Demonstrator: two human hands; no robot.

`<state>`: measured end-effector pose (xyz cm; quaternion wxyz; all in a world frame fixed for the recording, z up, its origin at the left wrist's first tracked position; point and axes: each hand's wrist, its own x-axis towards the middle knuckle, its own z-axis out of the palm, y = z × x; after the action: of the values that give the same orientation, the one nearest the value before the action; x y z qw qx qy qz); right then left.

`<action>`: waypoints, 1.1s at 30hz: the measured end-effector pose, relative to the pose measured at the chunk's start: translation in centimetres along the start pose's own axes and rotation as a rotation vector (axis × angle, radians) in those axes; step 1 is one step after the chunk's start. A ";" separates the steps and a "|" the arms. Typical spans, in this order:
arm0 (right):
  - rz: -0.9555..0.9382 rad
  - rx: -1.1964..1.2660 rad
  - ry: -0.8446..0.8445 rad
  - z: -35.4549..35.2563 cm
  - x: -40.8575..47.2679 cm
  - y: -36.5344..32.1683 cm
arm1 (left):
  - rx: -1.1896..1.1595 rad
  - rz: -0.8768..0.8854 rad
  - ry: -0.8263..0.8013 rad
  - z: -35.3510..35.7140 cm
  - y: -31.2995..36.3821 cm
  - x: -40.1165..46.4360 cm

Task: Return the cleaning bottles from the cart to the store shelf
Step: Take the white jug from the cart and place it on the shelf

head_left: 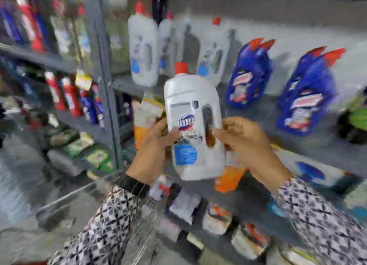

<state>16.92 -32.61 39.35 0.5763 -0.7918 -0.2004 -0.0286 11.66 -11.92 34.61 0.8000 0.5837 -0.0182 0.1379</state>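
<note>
A white cleaning bottle (193,125) with a red cap and a blue label is held upright in mid-air in front of the grey store shelf (127,85). My left hand (153,149) grips its left side and my right hand (246,143) grips its handle side. Similar white bottles (143,50) with red caps stand on the shelf behind it. Blue bottles (248,74) with red caps lean on the same shelf to the right. The wire cart (65,201) shows below my left arm. The frame is blurred.
Red and blue bottles (69,97) fill the shelves at the left. Orange bottles (228,177) and packets sit on lower shelves behind my hands. A grey upright post (105,75) divides the shelf bays. Floor shows at the lower left.
</note>
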 end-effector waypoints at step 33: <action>-0.183 0.064 0.480 7.5 21.2 -1.3 | 0.285 0.195 -0.317 -5.0 7.6 27.5</action>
<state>34.47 -19.28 43.89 0.6271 -0.7223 -0.1294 -0.2612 35.59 0.35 45.27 0.6795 0.7005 -0.1803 0.1225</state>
